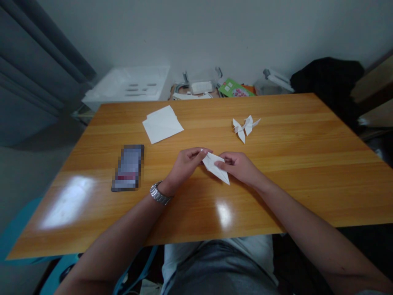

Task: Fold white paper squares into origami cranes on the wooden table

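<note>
Between my two hands is a folded piece of white paper (pixel 218 169), held just above the wooden table with one pointed end toward me. My left hand (pixel 190 160) pinches its upper left corner between thumb and fingers. On the other side my right hand (pixel 238 166) grips the right edge, thumb on top and fingers behind. Beyond my right hand, folded white paper figures (pixel 247 125) with wing-like points stand close together. Some flat white sheets (pixel 163 124) lie overlapping farther back on the left.
A phone (pixel 129 168) with a blurred screen lies left of my left hand. Past the far edge of the table (pixel 291 164) are a white tray (pixel 153 78), a green booklet (pixel 236 88) and assorted items. Something black (pixel 327 82) is piled at the back right.
</note>
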A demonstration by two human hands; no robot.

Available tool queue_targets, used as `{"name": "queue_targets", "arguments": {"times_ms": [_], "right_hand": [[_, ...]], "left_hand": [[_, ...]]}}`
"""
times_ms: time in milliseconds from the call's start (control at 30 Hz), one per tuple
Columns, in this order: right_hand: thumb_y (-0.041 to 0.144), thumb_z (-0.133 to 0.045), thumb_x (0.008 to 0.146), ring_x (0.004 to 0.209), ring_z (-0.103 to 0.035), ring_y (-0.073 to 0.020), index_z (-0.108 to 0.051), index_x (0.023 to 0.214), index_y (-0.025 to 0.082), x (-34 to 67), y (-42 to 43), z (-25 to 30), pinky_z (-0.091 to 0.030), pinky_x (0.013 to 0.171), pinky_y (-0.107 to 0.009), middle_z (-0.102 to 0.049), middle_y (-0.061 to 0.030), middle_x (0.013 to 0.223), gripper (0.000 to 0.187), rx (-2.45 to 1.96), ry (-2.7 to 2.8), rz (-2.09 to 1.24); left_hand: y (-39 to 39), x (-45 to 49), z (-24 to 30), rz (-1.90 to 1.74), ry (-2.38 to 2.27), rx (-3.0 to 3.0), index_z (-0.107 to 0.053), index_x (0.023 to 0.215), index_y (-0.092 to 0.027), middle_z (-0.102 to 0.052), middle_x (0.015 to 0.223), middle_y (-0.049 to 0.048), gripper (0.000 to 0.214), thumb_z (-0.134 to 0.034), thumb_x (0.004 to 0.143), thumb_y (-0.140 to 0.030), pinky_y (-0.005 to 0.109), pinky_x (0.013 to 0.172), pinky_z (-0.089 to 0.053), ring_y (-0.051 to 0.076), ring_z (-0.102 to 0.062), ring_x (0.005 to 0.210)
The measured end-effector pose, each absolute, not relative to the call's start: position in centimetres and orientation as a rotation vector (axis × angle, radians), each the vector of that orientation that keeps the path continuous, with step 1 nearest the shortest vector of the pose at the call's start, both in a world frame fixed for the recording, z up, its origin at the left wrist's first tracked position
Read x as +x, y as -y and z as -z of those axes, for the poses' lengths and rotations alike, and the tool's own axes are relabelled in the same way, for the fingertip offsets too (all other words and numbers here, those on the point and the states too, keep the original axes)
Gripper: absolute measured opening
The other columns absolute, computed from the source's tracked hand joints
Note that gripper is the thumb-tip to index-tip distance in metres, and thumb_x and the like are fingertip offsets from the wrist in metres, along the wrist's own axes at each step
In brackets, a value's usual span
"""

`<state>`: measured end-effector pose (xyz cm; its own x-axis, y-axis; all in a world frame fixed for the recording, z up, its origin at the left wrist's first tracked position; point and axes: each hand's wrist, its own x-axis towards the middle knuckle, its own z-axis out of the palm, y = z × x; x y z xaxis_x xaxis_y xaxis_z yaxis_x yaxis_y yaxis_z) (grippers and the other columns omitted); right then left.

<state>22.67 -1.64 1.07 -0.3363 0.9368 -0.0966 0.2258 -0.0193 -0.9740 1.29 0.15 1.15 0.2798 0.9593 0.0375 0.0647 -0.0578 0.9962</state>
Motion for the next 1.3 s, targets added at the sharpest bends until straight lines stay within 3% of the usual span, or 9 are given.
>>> {"name": "queue_targets", "arguments": {"times_ms": [367,700,1300], "right_hand": [[0.043,-0.074,0.083,0.074,-0.069,-0.0193,-0.074,0.094,0.017,22.67,1.6,-1.34,-0.051,0.067,-0.03,-0.077,-0.0053,0.087,0.028,-1.24,1.618,-1.379],[0.043,-0.074,0.084,0.077,-0.07,-0.0201,-0.074,0.094,0.017,22.74,1.56,-1.18,-0.052,0.07,-0.031,-0.078,-0.0061,0.09,0.027,-1.231,1.619,-1.38],[0.049,-0.072,0.086,0.074,-0.064,-0.018,-0.072,0.093,0.015,22.89,1.59,-1.34,-0.047,0.068,-0.029,-0.074,-0.0052,0.086,0.034,-1.216,1.637,-1.436]], "left_hand": [[0.04,1.35,-1.5,-0.985,-1.012,1.393,-0.079,0.104,-0.016,-0.078,0.101,0.0091,0.039,-0.069,0.09,-0.051,0.031,0.081,-0.057,0.018,-0.07,0.087],[0.08,1.53,-1.96,-1.0,-1.068,1.401,-0.077,0.088,-0.015,-0.077,0.088,0.007,0.035,-0.072,0.087,-0.049,0.027,0.073,-0.055,0.017,-0.068,0.079],[-0.3,1.28,-1.36,-0.998,-1.056,1.375,-0.078,0.092,-0.013,-0.077,0.092,0.0087,0.036,-0.071,0.089,-0.048,0.027,0.076,-0.052,0.016,-0.067,0.082]]}}
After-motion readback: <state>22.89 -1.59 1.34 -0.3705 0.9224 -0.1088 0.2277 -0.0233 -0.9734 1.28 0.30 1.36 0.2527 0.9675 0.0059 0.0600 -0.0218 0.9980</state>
